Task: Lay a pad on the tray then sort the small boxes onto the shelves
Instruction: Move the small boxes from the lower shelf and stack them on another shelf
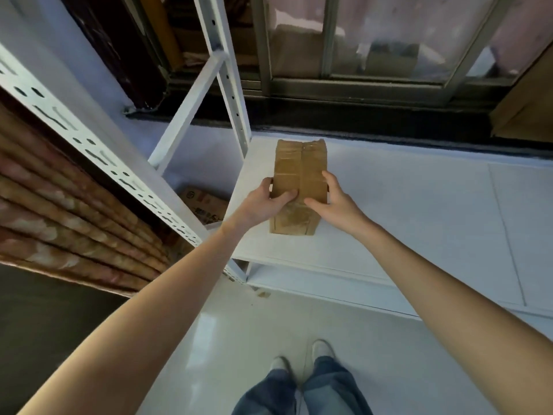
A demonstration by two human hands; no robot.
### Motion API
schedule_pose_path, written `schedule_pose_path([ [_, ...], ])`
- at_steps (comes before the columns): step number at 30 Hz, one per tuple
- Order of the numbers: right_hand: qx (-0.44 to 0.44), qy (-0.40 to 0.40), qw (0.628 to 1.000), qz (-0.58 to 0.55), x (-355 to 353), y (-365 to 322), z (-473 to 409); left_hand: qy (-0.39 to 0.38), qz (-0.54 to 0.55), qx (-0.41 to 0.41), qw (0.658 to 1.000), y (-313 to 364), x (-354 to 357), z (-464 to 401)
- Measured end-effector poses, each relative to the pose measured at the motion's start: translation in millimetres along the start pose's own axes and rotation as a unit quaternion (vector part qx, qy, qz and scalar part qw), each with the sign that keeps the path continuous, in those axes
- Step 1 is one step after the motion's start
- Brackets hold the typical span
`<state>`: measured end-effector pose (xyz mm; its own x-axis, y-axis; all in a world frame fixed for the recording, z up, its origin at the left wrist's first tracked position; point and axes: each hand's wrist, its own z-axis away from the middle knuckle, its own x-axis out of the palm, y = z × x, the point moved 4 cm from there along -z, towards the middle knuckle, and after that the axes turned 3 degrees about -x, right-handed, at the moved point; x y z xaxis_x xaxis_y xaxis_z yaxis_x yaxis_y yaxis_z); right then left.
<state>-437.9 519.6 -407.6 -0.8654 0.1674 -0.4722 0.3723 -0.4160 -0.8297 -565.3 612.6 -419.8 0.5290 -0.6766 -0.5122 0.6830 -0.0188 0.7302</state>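
A brown cardboard box (300,166), taped along its top, stands on the white shelf board (404,205) near its left end. My left hand (266,202) grips the box's left side, thumb over the top face. My right hand (332,199) grips the right side, thumb on the top as well. The lower front of the box shows between my wrists. No pad or tray is in view.
A white perforated shelf upright (89,151) and a post (227,76) rise at the left. Another printed carton (206,202) lies on a lower level beside the board. A window frame (359,85) runs behind. Rolled patterned fabric (59,211) fills the left shelf.
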Motion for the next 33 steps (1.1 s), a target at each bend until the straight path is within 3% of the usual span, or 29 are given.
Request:
schedule_pose_path([
  [6,-0.004,0.12,0.992,-0.036,-79,16,59,-0.046,-0.032,0.076,0.996,81,52,11],
  [11,0.024,0.173,0.984,-0.042,-148,56,111,-0.081,-0.023,0.109,0.99,130,126,31],
  [26,0.054,0.197,0.979,-0.021,-338,213,259,-0.13,-0.045,0.136,0.981,260,372,100],
  [33,0.096,0.186,0.977,-0.038,-400,299,296,-0.188,-0.062,0.138,0.971,296,474,108],
])
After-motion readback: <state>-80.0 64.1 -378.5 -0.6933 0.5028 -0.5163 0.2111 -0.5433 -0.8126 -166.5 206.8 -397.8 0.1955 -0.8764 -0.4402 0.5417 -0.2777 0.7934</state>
